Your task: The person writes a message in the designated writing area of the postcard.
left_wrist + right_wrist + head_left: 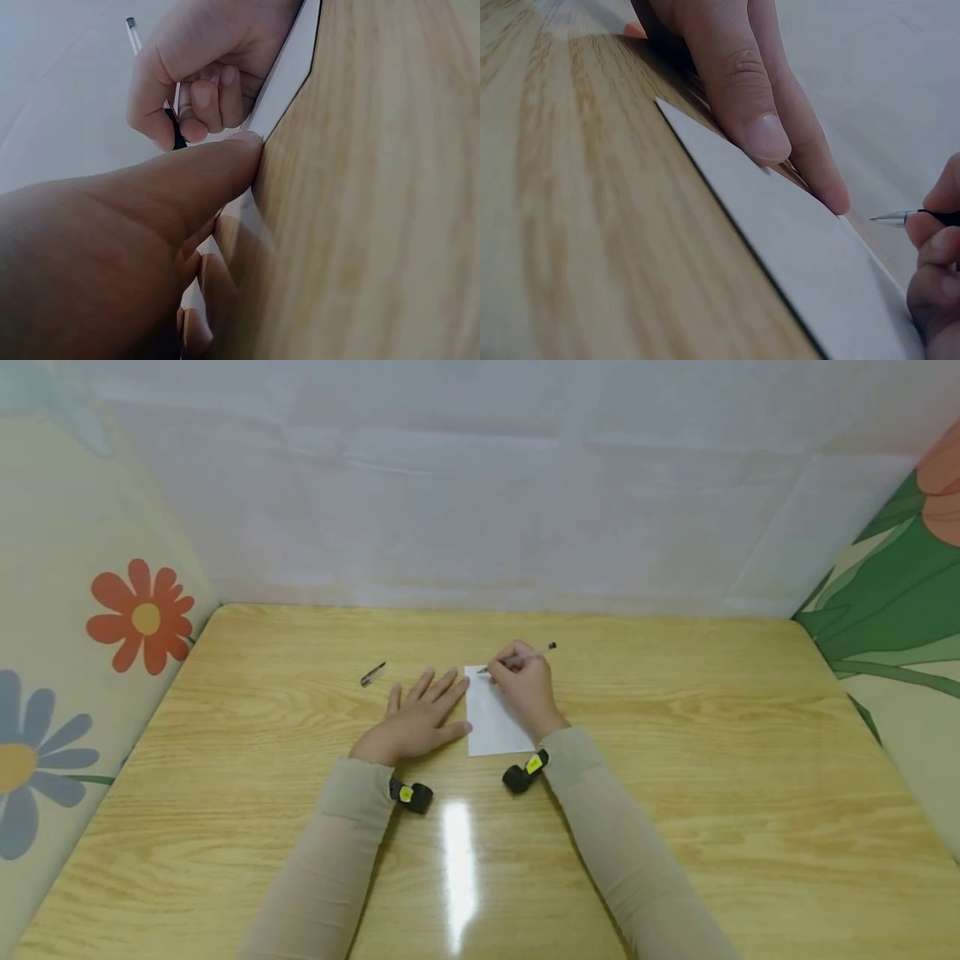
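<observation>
A white sheet of paper (491,727) lies on the wooden table. My right hand (527,683) rests over its right side and pinches a pen (531,654) between thumb and fingers. In the right wrist view the silver pen tip (889,219) points left, a little above the paper. My left hand (420,718) lies flat with fingers spread, its thumb and index fingertip at the paper's left edge. The left wrist view has the left thumb (217,165) right at the paper's border, with the right hand (202,60) behind it.
A pen cap (372,674) with a clip lies on the table (675,735) beyond the left hand. A white sheet (450,510) hangs along the table's far edge. Flower-patterned panels stand at the left (142,618) and right (885,593). Each wrist bears a small black camera (517,778).
</observation>
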`<act>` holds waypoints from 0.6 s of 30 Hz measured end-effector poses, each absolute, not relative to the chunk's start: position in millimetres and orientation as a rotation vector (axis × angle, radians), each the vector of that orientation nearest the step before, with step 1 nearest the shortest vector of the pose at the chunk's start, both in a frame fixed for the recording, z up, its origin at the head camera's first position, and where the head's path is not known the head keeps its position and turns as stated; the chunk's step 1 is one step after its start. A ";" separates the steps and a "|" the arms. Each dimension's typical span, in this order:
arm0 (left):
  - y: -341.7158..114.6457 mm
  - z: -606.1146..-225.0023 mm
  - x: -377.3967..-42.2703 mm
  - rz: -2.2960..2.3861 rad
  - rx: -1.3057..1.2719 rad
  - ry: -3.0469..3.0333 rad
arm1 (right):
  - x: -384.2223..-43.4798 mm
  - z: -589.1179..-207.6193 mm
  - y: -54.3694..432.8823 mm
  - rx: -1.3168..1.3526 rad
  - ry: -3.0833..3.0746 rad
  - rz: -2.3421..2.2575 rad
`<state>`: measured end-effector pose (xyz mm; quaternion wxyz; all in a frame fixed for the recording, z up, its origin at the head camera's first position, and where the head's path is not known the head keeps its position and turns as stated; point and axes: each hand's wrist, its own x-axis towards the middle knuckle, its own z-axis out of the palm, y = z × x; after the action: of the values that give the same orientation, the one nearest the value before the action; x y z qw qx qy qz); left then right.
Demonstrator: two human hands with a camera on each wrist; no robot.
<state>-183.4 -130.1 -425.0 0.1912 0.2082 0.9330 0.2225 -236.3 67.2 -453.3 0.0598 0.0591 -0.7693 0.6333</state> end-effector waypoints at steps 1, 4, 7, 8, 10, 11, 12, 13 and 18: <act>-130.3 -425.0 -183.4 0.619 0.581 2.622 | -236.0 -452.6 67.1 0.183 -2.336 1.907; -131.2 -424.4 -183.1 0.612 0.574 2.630 | -236.0 -452.2 66.8 0.193 -2.365 1.882; -131.7 -423.5 -182.3 0.613 0.569 2.634 | -236.0 -452.0 66.1 0.208 -2.382 1.859; -131.9 -422.9 -181.9 0.614 0.568 2.634 | -235.8 -451.7 65.8 0.213 -2.385 1.855; -131.7 -423.4 -182.1 0.620 0.568 2.630 | -236.0 -452.0 65.8 0.221 -2.382 1.851; -131.6 -423.4 -182.1 0.622 0.568 2.630 | -236.1 -452.1 65.9 0.223 -2.381 1.850; -131.7 -423.6 -182.3 0.623 0.568 2.629 | -236.2 -452.2 65.8 0.229 -2.376 1.855; -131.8 -423.9 -182.5 0.625 0.569 2.627 | -236.2 -452.2 65.7 0.232 -2.374 1.858; -131.2 -424.3 -182.9 0.629 0.572 2.629 | -236.9 -453.1 65.2 0.239 -2.365 1.859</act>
<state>-182.9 -131.2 -424.3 0.1883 0.2032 0.9345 0.2236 -236.9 65.2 -453.1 0.0620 0.0789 -0.7821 0.6150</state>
